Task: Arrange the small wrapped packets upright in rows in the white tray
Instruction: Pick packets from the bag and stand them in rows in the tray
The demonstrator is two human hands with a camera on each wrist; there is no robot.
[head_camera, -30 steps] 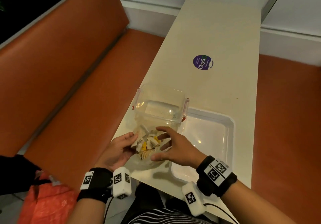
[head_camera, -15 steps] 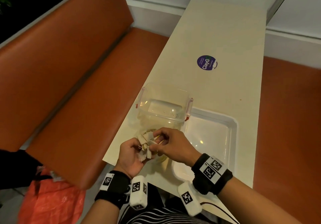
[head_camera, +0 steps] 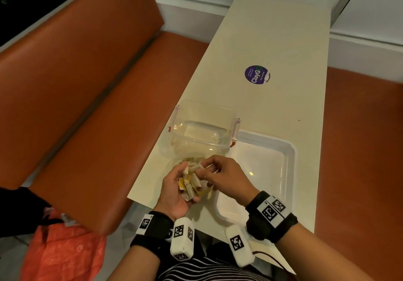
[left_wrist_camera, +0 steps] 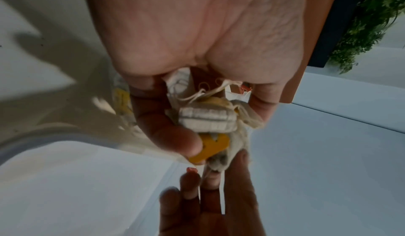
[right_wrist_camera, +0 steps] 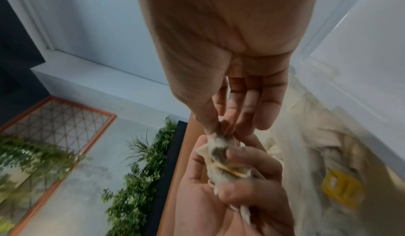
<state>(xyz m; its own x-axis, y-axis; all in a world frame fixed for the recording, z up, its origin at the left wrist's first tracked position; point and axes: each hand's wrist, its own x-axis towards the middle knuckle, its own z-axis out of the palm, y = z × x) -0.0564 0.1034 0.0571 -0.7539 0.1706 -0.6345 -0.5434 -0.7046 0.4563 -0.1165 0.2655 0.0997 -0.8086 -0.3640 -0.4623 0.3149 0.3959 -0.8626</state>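
Note:
My left hand [head_camera: 177,190] is palm up just above the table's near edge, its fingers curled round a bunch of small wrapped packets [head_camera: 192,182], cream paper with yellow tags. In the left wrist view the packets [left_wrist_camera: 208,120] show between thumb and fingers, with strings trailing. My right hand [head_camera: 220,177] reaches in from the right and pinches the top packet [right_wrist_camera: 219,144] of the bunch between thumb and fingertips. More packets [head_camera: 192,159] lie on the table under the hands. The white tray [head_camera: 272,150] sits right of the hands, with nothing in it.
A clear plastic tub [head_camera: 202,128] with red clips stands just beyond the hands, against the tray's left rim. An orange bench [head_camera: 87,106] runs along the left of the cream table [head_camera: 272,40]. A purple round sticker [head_camera: 257,74] lies further up the table.
Both hands gathered the packets off the table and lifted them. The left hand turned palm up with the bunch; the right hand moved onto it and now pinches one packet.

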